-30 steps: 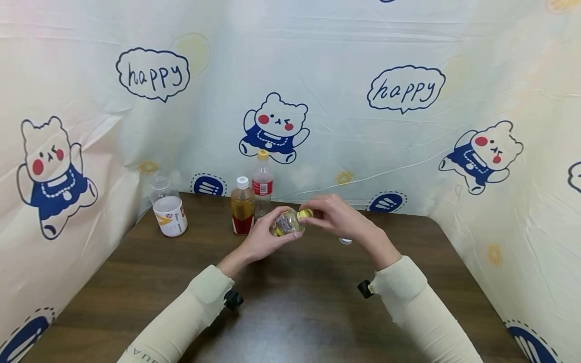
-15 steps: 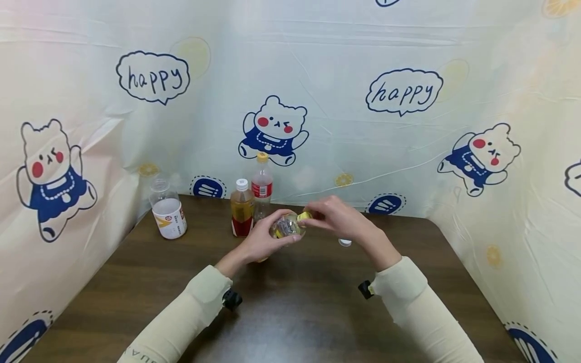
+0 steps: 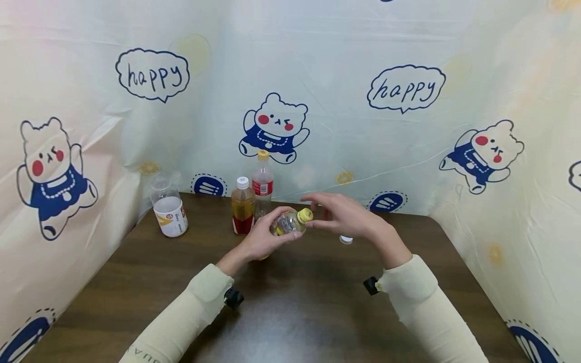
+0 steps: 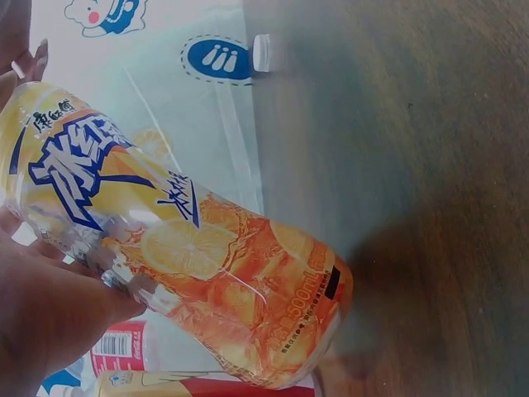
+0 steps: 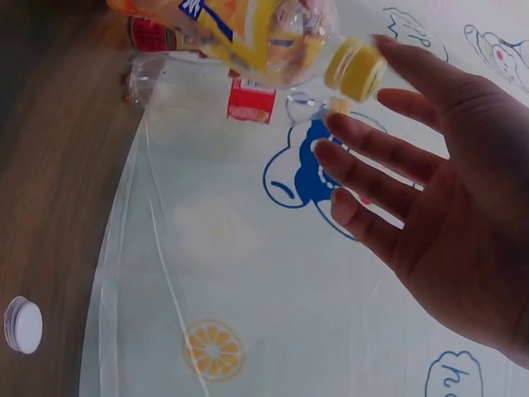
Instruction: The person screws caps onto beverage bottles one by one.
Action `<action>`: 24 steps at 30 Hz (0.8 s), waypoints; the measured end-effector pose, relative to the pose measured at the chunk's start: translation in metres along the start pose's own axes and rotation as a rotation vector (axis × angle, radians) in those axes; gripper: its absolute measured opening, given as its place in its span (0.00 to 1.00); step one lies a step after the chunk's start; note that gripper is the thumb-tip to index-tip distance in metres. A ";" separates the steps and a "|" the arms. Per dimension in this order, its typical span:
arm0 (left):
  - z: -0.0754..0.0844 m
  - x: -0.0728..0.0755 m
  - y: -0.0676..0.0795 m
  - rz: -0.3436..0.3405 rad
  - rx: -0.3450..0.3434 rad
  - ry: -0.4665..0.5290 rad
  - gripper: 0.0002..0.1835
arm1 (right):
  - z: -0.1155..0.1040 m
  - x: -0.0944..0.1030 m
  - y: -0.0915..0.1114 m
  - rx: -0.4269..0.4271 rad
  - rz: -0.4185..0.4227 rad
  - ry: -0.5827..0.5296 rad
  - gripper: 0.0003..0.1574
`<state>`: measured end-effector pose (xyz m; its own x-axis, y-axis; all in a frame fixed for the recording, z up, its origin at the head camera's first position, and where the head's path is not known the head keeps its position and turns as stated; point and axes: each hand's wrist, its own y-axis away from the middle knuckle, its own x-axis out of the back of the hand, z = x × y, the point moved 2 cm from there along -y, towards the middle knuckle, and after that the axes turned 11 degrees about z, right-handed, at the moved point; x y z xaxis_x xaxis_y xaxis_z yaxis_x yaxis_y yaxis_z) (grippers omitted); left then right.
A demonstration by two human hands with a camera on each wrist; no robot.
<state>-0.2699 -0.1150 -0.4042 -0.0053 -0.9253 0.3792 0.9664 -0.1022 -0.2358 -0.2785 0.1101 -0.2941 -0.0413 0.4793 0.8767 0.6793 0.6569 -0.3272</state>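
Observation:
My left hand (image 3: 260,242) grips a clear plastic drink bottle (image 4: 198,248) with a yellow and orange label printed with lemon slices. The bottle is held tilted above the table, its neck toward the right. A yellow cap (image 3: 305,215) sits on the neck. Beside that cap is my right hand (image 3: 347,216), its fingers spread and holding nothing. In the right wrist view the thumb tip lies very close to the cap (image 5: 355,70); whether it touches, I cannot tell. Part of the bottle's body is hidden by the left hand in the head view.
Behind the left hand stand an amber drink bottle with a white cap (image 3: 242,205) and a clear red-labelled bottle with a yellow cap (image 3: 262,186). A clear, white-labelled wide-mouthed bottle (image 3: 170,216) stands farther left. A loose white cap (image 3: 346,240) lies on the dark wooden table (image 3: 299,307).
My right hand has let go of the yellow cap, spreading its fingers and shifting slightly right. The left hand and the bottle have stayed nearly in place.

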 end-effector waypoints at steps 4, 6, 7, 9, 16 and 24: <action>0.001 0.000 -0.002 0.007 -0.002 0.001 0.37 | -0.001 -0.001 -0.003 0.012 -0.044 -0.057 0.38; 0.001 0.000 -0.002 0.003 -0.003 -0.004 0.37 | -0.002 -0.002 -0.004 0.010 -0.047 -0.055 0.37; 0.001 -0.001 -0.003 0.000 -0.002 -0.006 0.36 | -0.001 -0.003 -0.005 0.010 -0.046 -0.056 0.36; 0.001 -0.001 -0.002 -0.003 0.000 -0.005 0.36 | -0.001 -0.004 -0.007 0.018 -0.044 -0.051 0.30; -0.001 0.000 -0.002 -0.002 -0.003 -0.016 0.35 | -0.003 -0.008 -0.012 -0.020 0.005 0.099 0.13; -0.002 0.000 -0.002 -0.007 -0.029 -0.028 0.36 | -0.001 -0.007 -0.013 -0.122 0.079 0.280 0.32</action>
<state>-0.2719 -0.1153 -0.4052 -0.0044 -0.9139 0.4058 0.9587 -0.1194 -0.2583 -0.2862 0.0980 -0.2954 0.2073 0.3360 0.9188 0.7562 0.5408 -0.3683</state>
